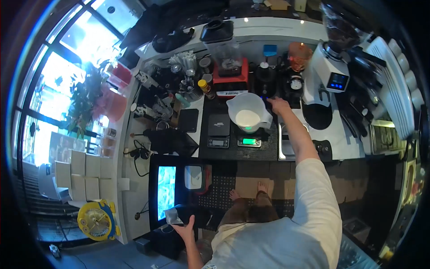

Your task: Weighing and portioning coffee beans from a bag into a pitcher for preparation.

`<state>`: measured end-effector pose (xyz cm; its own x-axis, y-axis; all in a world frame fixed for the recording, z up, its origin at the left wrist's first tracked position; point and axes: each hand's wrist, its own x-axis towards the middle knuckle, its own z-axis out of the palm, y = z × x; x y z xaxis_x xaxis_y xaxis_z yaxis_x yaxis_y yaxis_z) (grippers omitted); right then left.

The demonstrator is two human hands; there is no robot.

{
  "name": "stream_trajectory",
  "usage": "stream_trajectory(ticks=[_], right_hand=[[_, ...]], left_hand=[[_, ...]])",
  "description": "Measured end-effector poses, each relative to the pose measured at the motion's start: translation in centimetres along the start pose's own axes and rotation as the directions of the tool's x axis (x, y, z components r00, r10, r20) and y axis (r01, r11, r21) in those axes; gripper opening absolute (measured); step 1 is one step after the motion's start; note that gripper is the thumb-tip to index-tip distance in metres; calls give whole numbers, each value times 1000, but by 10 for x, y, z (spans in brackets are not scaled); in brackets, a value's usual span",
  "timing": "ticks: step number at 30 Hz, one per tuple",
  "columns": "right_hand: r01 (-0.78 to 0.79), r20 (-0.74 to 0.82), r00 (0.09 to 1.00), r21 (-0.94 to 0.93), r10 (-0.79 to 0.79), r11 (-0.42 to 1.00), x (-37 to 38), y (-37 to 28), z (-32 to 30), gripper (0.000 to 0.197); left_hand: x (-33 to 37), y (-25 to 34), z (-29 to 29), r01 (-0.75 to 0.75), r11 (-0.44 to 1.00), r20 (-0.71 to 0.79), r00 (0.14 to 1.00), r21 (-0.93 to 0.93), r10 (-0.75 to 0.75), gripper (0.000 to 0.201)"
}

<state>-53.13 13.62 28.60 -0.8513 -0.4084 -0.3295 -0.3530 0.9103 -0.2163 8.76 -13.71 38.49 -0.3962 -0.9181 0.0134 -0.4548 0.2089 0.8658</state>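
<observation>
Black upright appliance [265,80] is what our right hand [281,106] is closest to, so that's the gap that matters. It stands on the far side of the table [342,145], ahead of our fingertips and a bit to the left, long axis pretty much vertical. Our index finger points out toward the small blue light at its base; honestly, can't tell if it's touching or just beside it. We don't see anything in that hand, and the other fingers are too small to call spread or curled.

Next out, just left of our fingers, sits the white pitcher [248,103] with pale stuff inside, its handle toward our right forearm. Under its near side there's a scale [249,142] lit green, and left of that a second, dark scale [219,127]. Red-based blender [230,80] is behind and left, white grinder [329,71] off to the right.

Our left hand [185,231] is way back, low and left by the screen [166,186], clamped on a silver container [172,216]. So yeah, our right arm is clearly the nearer one to the appliance.
</observation>
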Motion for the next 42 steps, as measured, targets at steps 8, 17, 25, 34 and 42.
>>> stream_trajectory(ticks=[8, 17, 25, 34, 42], right_hand=[[207, -338, 915, -71, -219, 976, -1, 42, -35, 39], [343, -67, 924, 575, -376, 742, -319, -212, 24, 97], [-31, 208, 922, 881, -327, 473, -291, -270, 295, 71], [-111, 110, 993, 870, 32, 481, -176, -379, 413, 53], [87, -302, 953, 338, 20, 937, -126, -426, 527, 71]], left_hand=[[-7, -27, 19, -96, 989, -19, 995, 111, 99, 100], [15, -48, 61, -74, 987, 220, 970, -145, 106, 110], [64, -37, 136, -21, 962, 600, 777, -273, 188, 128], [131, -189, 142, 141, 980, 362, 929, -142, -81, 81], [112, -343, 134, 555, 828, 183, 809, 74, -559, 61]])
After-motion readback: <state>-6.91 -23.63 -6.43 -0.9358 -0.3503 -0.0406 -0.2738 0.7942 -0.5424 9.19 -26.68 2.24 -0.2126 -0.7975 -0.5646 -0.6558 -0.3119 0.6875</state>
